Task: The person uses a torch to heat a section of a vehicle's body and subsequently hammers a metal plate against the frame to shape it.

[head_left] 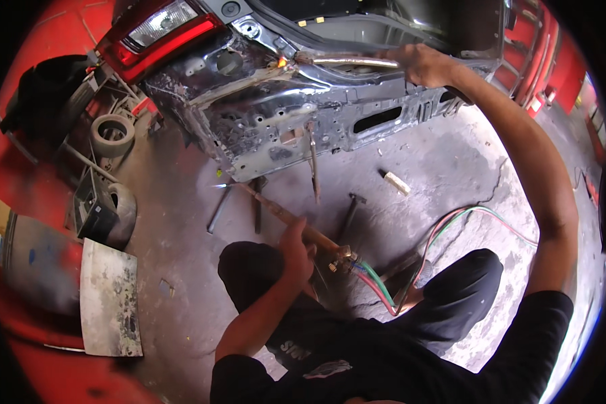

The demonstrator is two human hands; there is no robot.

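Observation:
My left hand (296, 246) grips a brass cutting or welding torch (283, 215), its tip, with a small blue flame, held low beside the lower edge of the bare metal car body (262, 138). My right hand (427, 66) is closed around a long metal tool (343, 59), held across the upper panel. The tool's far end lies at a small glowing orange spot (283, 62), right of the red and white tail light (165, 30). A second metal rod (313, 161) slants down from the panel's middle. Green and red hoses (377, 283) run from the torch.
Tires (112, 124), a black box (91, 202) and metal frames lie at the left. A white panel (108, 303) leans at lower left. A hammer (350, 212), dark bars (219, 212) and a pale block (396, 183) lie on the concrete floor. Red bodywork (565, 67) stands at the right.

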